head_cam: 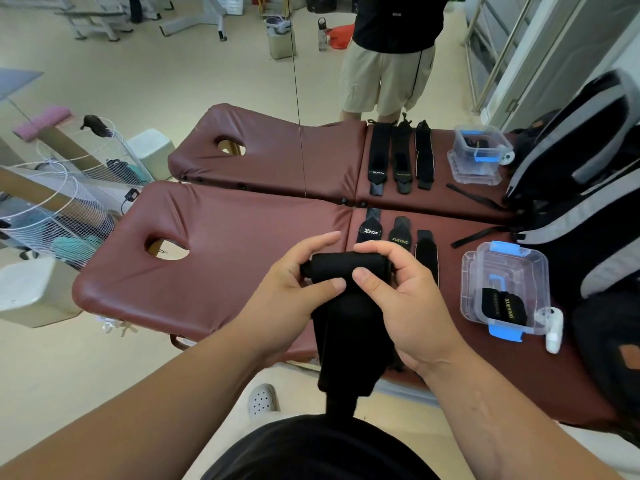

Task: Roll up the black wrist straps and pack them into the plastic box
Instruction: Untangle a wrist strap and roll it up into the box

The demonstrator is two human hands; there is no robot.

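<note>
Maroon padded table (242, 230) against a mirror (173, 81), beige floor (104, 368) — left hand (294, 296) and right hand (401, 299) grip the half-rolled black strap (346, 266)

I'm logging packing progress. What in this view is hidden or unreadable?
Head view:
- near ends of the flat straps, behind the right hand
- tail end of the held strap, lost against the black shirt
- anything under the packed roll in the plastic box
- backpack, cut off at right edge

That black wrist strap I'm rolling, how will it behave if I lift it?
Probably floppy: the black fabric wrist strap hangs limp below the left hand and right hand. Likely light: fingertips alone hold it. The roll may unwind if released.
</note>
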